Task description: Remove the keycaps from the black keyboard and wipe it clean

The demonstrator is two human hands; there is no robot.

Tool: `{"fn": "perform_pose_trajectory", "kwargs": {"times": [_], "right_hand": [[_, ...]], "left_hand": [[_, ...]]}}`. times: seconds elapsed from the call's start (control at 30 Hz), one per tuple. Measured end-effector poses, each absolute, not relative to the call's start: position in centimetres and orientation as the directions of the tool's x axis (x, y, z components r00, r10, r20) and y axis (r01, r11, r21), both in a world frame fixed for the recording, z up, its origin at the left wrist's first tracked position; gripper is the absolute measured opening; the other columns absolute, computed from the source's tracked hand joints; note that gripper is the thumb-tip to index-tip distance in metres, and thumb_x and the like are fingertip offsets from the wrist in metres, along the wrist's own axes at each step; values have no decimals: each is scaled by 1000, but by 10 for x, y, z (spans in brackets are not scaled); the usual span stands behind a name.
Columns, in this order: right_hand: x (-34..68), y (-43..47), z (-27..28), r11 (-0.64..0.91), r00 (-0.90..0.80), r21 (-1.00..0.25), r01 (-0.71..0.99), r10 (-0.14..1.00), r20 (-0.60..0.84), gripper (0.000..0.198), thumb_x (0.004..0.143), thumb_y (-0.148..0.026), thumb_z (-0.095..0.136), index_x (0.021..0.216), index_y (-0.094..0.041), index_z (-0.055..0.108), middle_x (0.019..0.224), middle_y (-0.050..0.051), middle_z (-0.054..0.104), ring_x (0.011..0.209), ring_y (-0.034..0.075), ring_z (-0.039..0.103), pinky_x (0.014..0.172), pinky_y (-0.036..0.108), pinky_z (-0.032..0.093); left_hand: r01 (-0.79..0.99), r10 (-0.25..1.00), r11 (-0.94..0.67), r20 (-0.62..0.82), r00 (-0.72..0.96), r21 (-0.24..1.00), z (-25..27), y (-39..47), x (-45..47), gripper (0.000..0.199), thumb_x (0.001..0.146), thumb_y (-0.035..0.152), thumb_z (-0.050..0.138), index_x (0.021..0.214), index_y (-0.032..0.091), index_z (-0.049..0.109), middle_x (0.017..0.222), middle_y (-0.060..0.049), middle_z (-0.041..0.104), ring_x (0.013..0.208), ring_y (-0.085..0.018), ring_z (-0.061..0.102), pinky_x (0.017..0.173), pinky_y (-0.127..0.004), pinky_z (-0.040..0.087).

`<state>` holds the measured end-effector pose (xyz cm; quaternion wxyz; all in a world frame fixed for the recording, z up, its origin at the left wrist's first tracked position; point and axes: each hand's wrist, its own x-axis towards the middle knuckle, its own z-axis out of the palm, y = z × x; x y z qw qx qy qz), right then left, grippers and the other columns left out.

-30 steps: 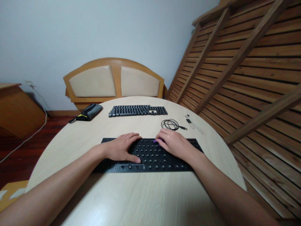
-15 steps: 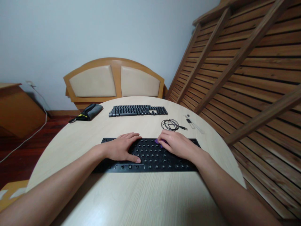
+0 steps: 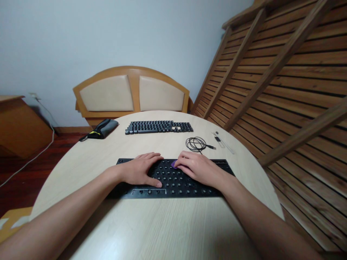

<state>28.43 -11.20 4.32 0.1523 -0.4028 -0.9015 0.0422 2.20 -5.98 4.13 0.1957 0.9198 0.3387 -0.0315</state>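
A black keyboard (image 3: 151, 193) with its keycaps off lies across the table in front of me, its switches bare. My left hand (image 3: 139, 169) rests on its left half, fingers stretched and thumb apart. On the upper middle of the keyboard, my right hand (image 3: 195, 166) pinches a purple cloth (image 3: 174, 164) against the switches. Most of the cloth is hidden under the fingers. The keyboard's black cable (image 3: 195, 144) lies coiled just beyond the right hand, its USB plug pointing right.
Loose keycaps (image 3: 151, 127) stand in keyboard order at the table's far side. A black and grey pouch (image 3: 104, 129) lies at the far left. Thin wire tools (image 3: 222, 142) lie at the right. Wooden slats (image 3: 271, 90) lean along the table's right side.
My right hand has slid a little left along the keyboard with the purple cloth. The left hand stays in place.
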Motion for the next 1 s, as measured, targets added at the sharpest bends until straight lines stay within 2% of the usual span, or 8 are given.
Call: {"fn": "perform_pose_trajectory", "kwargs": {"times": [0.17, 0.5, 0.67, 0.87, 1.0], "right_hand": [[271, -115, 38, 702, -663, -179, 690, 711, 234, 20, 98, -18, 53, 107, -21, 70, 102, 6, 64, 90, 18, 62, 82, 31, 49], [262, -120, 42, 631, -610, -91, 770, 771, 182, 18, 93, -15, 54, 102, -19, 69, 97, 7, 63, 87, 19, 61, 81, 33, 47], [261, -120, 39, 607, -582, -102, 788, 789, 196, 16, 91, -12, 53, 98, -16, 67, 96, 6, 65, 86, 19, 62, 82, 32, 48], [263, -119, 39, 659, -631, -116, 743, 748, 206, 18, 94, -13, 52, 103, -17, 68, 100, 7, 65, 88, 19, 63, 82, 32, 48], [264, -122, 44, 605, -581, -155, 781, 795, 175, 19, 92, -12, 53, 101, -17, 69, 97, 7, 66, 86, 20, 65, 80, 32, 49]], "left_hand": [[622, 606, -704, -168, 778, 342, 39, -58, 21, 103, 74, 78, 61, 150, 16, 34, 159, -18, 32, 146, -37, 29, 119, -53, 24], [625, 604, -708, -176, 777, 328, 41, -59, 23, 100, 75, 78, 60, 150, 18, 34, 159, -18, 32, 146, -36, 29, 118, -52, 25], [647, 615, -684, -211, 760, 337, 43, -60, 24, 106, 74, 77, 62, 151, 11, 32, 159, -20, 29, 147, -36, 26, 120, -49, 22], [633, 612, -698, -180, 770, 335, 40, -59, 23, 102, 74, 77, 62, 151, 15, 33, 159, -19, 31, 146, -36, 28, 119, -51, 23], [624, 605, -700, -175, 777, 347, 38, -59, 22, 103, 74, 78, 62, 151, 16, 33, 159, -19, 30, 146, -37, 27, 119, -52, 23]]}}
